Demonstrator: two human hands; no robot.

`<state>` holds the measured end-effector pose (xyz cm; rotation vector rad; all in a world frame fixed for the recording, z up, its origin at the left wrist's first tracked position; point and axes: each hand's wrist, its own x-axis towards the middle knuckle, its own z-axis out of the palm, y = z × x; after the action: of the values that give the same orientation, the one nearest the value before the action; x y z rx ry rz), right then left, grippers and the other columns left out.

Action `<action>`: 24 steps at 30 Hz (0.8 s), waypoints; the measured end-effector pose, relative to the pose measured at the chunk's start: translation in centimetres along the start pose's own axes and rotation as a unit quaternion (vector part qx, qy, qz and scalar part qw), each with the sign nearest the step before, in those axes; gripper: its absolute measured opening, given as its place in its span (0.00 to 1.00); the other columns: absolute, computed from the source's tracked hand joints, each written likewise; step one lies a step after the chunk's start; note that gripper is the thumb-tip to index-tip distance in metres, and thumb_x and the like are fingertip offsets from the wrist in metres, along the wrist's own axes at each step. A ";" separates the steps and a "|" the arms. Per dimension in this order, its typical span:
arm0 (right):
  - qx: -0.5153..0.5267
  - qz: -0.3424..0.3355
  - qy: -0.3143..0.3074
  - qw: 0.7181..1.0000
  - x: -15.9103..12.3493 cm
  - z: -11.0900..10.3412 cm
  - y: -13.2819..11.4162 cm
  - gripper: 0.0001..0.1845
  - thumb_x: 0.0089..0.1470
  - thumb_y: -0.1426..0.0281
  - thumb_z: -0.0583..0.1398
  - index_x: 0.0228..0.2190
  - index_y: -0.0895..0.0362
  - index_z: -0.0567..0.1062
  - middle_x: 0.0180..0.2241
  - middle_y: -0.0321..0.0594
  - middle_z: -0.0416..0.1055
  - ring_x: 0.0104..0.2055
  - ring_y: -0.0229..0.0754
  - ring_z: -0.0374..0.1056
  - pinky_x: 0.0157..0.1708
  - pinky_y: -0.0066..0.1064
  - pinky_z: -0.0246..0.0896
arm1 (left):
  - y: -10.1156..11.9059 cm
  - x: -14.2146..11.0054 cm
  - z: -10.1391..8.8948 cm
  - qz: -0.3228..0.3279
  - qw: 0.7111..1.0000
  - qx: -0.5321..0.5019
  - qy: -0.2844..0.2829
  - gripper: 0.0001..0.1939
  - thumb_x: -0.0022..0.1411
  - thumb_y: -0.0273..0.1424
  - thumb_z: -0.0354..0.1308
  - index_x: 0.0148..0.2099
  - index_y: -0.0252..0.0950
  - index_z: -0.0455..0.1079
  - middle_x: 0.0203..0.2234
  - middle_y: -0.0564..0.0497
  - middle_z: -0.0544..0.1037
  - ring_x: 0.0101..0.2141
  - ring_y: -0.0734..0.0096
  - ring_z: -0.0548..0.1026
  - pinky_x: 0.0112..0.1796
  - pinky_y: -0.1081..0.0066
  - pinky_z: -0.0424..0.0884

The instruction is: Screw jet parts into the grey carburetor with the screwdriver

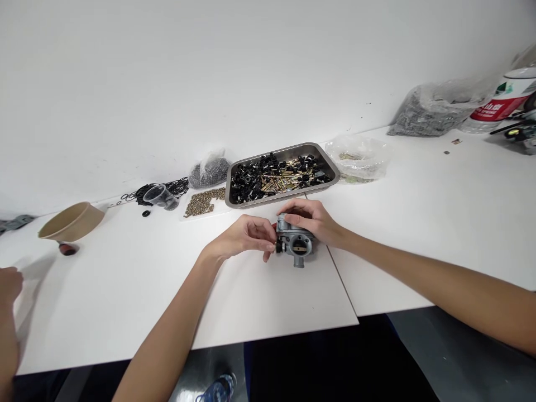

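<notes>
A small grey metal carburetor body (296,241) rests on the white table (125,290) in the middle of the view. My right hand (313,219) is wrapped over its top and back, holding it. My left hand (247,235) is at its left side, fingers pinched on a small black knob (278,247) with a bit of red showing beside it. Just behind the hands stands a metal tray (322,157) full of black caps and brass screws.
Left of the tray lie a pile of small brass parts (205,202), a bag of dark parts (208,172), a clear cup (159,196), black O-rings (176,185) and a tipped brown paper bowl (70,222). Plastic bags (359,157) sit right. Another person's hand (9,286) shows at the left edge.
</notes>
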<state>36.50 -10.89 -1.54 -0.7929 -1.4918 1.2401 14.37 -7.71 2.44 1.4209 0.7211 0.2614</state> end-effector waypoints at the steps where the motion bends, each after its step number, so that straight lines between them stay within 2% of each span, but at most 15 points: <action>1: 0.005 0.006 -0.008 1.000 0.1 0.0 0.0 0.13 0.56 0.63 0.64 0.37 0.61 0.77 0.34 0.41 0.75 0.34 0.36 0.69 0.34 0.27 0.64 | 0.1 -0.1 -0.1 0.003 1.000 0.004 -0.001 0.13 0.50 0.31 0.72 0.34 0.30 0.73 0.23 0.49 0.79 0.23 0.69 0.78 0.28 0.71 0.72; 4: 0.016 0.030 -0.033 0.999 0.1 -0.1 -0.1 0.13 0.55 0.63 0.64 0.37 0.61 0.78 0.33 0.41 0.76 0.33 0.35 0.70 0.33 0.27 0.64 | 0.3 -0.3 -0.5 0.037 0.999 0.023 0.028 0.12 0.54 0.34 0.69 0.35 0.30 0.73 0.23 0.49 0.77 0.21 0.73 0.75 0.26 0.71 0.70; 7: 0.018 0.054 -0.068 0.996 0.2 -0.1 -0.1 0.13 0.56 0.63 0.64 0.37 0.61 0.79 0.31 0.39 0.76 0.31 0.34 0.69 0.31 0.26 0.62 | 0.3 -0.2 -0.7 0.079 0.983 0.084 0.145 0.13 0.58 0.37 0.65 0.34 0.32 0.71 0.20 0.52 0.74 0.18 0.78 0.68 0.21 0.74 0.62; 9: 0.015 0.067 -0.093 0.993 0.2 -0.2 0.1 0.13 0.56 0.63 0.64 0.37 0.61 0.79 0.31 0.39 0.75 0.31 0.34 0.69 0.32 0.26 0.62 | 0.0 0.1 -0.8 0.103 0.947 0.175 0.250 0.11 0.59 0.37 0.63 0.33 0.33 0.71 0.20 0.53 0.72 0.19 0.81 0.64 0.21 0.75 0.58; 11: 0.005 0.070 -0.118 0.991 0.2 -0.2 0.2 0.14 0.56 0.62 0.64 0.37 0.61 0.79 0.32 0.39 0.75 0.32 0.34 0.69 0.33 0.27 0.63 | -0.4 0.5 -0.7 0.137 0.894 0.293 0.309 0.08 0.60 0.35 0.61 0.35 0.34 0.72 0.24 0.52 0.73 0.23 0.80 0.63 0.25 0.74 0.59; 13: -0.009 0.065 -0.140 0.988 0.2 -0.2 0.2 0.14 0.57 0.62 0.64 0.38 0.60 0.79 0.34 0.40 0.75 0.34 0.35 0.69 0.35 0.28 0.63 | -0.8 0.9 -0.4 0.156 0.850 0.400 0.305 0.07 0.60 0.34 0.61 0.38 0.35 0.73 0.30 0.50 0.74 0.28 0.76 0.66 0.31 0.72 0.63; 15: -0.018 0.062 -0.152 0.986 0.2 -0.2 0.1 0.14 0.57 0.61 0.63 0.38 0.60 0.78 0.35 0.40 0.75 0.35 0.35 0.69 0.36 0.28 0.64 | -1.2 1.2 0.0 0.135 0.834 0.465 0.266 0.11 0.60 0.34 0.60 0.44 0.36 0.73 0.35 0.49 0.74 0.33 0.72 0.68 0.34 0.70 0.64; 19: -0.027 0.067 -0.154 0.985 0.0 -0.2 -0.1 0.15 0.58 0.61 0.63 0.39 0.60 0.77 0.34 0.39 0.73 0.34 0.35 0.68 0.35 0.27 0.62 | -1.9 1.7 0.9 0.066 0.825 0.518 0.216 0.15 0.60 0.33 0.59 0.49 0.36 0.72 0.36 0.48 0.73 0.33 0.69 0.68 0.32 0.69 0.63; 21: -0.029 0.068 -0.152 0.986 0.0 -0.3 0.0 0.15 0.58 0.60 0.63 0.39 0.60 0.77 0.34 0.39 0.73 0.34 0.35 0.68 0.35 0.27 0.61 | -2.3 1.9 1.0 0.066 0.822 0.522 0.217 0.11 0.60 0.31 0.58 0.46 0.36 0.73 0.34 0.48 0.73 0.32 0.69 0.68 0.32 0.69 0.61; 24: -0.030 0.075 -0.156 0.984 0.0 -0.3 0.1 0.16 0.58 0.60 0.63 0.40 0.60 0.77 0.35 0.40 0.74 0.36 0.35 0.68 0.37 0.27 0.61 | -2.7 2.1 0.7 0.090 0.840 0.487 0.220 0.05 0.60 0.30 0.57 0.37 0.36 0.73 0.31 0.51 0.73 0.30 0.72 0.67 0.31 0.70 0.61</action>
<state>36.77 -10.75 -1.67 -0.7874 -1.7541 1.4902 15.68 -7.49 -0.78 2.4574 1.1885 0.4032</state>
